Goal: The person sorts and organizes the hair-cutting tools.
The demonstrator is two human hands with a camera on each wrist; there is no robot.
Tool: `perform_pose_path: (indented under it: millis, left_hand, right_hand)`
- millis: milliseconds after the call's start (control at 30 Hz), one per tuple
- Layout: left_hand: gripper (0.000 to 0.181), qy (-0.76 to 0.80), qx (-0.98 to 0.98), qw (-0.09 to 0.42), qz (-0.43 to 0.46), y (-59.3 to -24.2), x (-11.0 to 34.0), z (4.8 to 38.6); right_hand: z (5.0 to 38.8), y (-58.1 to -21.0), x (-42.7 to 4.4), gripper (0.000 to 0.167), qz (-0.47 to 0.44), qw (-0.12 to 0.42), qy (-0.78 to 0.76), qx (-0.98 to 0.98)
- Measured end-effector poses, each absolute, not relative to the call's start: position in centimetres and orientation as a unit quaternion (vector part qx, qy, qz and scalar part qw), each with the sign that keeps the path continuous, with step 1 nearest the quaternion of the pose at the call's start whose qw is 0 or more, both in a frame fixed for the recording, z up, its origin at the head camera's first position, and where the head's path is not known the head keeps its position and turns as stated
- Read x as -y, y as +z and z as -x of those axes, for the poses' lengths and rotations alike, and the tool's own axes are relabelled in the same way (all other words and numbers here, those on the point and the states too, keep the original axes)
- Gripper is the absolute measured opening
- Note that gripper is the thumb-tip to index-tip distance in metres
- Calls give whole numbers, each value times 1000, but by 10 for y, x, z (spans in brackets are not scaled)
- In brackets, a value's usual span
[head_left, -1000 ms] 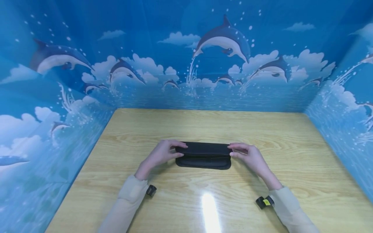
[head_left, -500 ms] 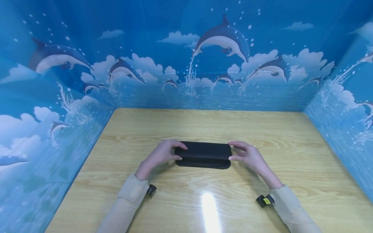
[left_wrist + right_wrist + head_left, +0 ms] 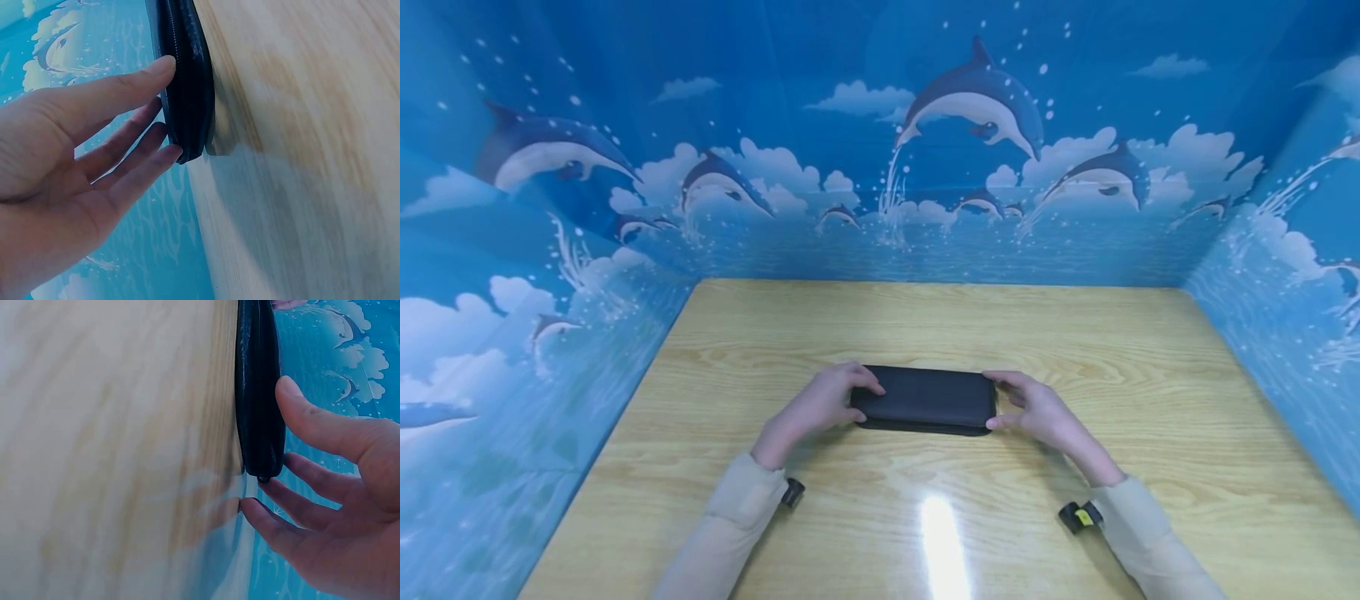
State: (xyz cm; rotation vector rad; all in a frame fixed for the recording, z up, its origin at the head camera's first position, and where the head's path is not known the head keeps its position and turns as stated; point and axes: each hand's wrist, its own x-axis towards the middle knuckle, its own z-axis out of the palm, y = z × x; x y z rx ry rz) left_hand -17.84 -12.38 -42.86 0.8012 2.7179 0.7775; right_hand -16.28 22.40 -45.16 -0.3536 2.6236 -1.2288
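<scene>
A black long wallet (image 3: pixel 925 397) lies folded over on the table, its wide side facing up and a thin gap along the near edge. At its left end my left hand (image 3: pixel 827 402) holds it, thumb at the near corner and fingertips on top. The left wrist view shows a zipper along the wallet's (image 3: pixel 187 81) edge, with the thumb against it. My right hand (image 3: pixel 1033 408) grips the other end, thumb at the near corner and a finger at the far corner. In the right wrist view the thumb touches the wallet (image 3: pixel 259 394), and the lower fingers are spread.
The wood-grain table (image 3: pixel 760 325) is bordered at the back and sides by a blue dolphin-print cloth (image 3: pixel 880 167). A bright light reflection lies on the near tabletop. Small black devices (image 3: pixel 1081 518) are worn at both wrists.
The wallet's upper half has come down toward me over the lower half, nearly covering it. Both thumbs have moved slightly nearer with its edge.
</scene>
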Motion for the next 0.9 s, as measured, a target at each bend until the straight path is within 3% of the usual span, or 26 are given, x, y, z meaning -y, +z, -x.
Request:
perform_pose_path:
  millis: [200,400,633,900]
  left_hand:
    - [35,265,-923,105,-260,-426,121,178]
    - [36,281,-926,90,-234,-418,111,181]
    - [58,252,-925,70,-275,-408,84,184]
    - [79,206,-929,83,-295,-418,54,181]
  right_hand:
    - [164,-450,-227,78,134,142,-434,-879]
    - [168,-448,-232,56,140,152,-452,-868]
    - [184,-445,-225,32,101,88,-388,-912]
    - [202,-450,-223,12,44,78,-346,-934]
